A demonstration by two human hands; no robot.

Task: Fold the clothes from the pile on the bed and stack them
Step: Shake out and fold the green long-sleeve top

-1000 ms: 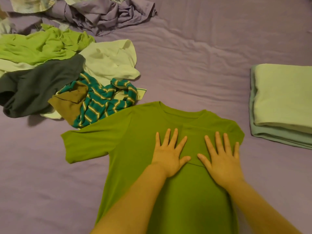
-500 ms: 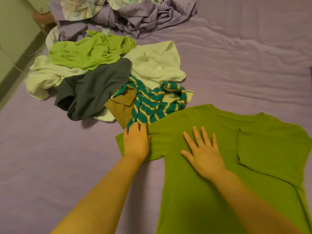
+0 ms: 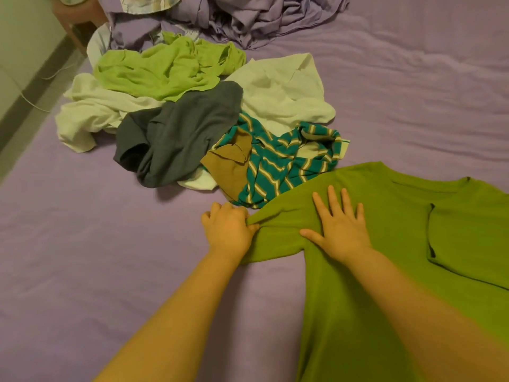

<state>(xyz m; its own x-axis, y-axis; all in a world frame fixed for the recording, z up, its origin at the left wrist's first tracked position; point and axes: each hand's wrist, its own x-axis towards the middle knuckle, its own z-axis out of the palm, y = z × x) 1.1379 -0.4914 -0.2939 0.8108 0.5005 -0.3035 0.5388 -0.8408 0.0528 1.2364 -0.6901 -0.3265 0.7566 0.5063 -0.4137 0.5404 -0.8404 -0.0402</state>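
Head view showed the green T-shirt (image 3: pixel 385 257) flat on the bed (image 3: pixel 413 106), one sleeve folded; left hand (image 3: pixel 227 230) pinched the other, right hand (image 3: pixel 340 230) pressed flat. The pile (image 3: pixel 192 119) remained unfolded.

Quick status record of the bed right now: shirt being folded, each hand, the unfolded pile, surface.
item in work: green T-shirt, laid flat on the bed
right sleeve: already folded in over the chest
left sleeve: bunched, not yet folded in
left hand: grip on the left sleeve's edge, fingers curled
right hand: flat, fingers spread, pressing the shirt near the left shoulder
pile: teal striped shirt, dark grey garment, light green garment, white garment, all unfolded
surface: purple bedsheet
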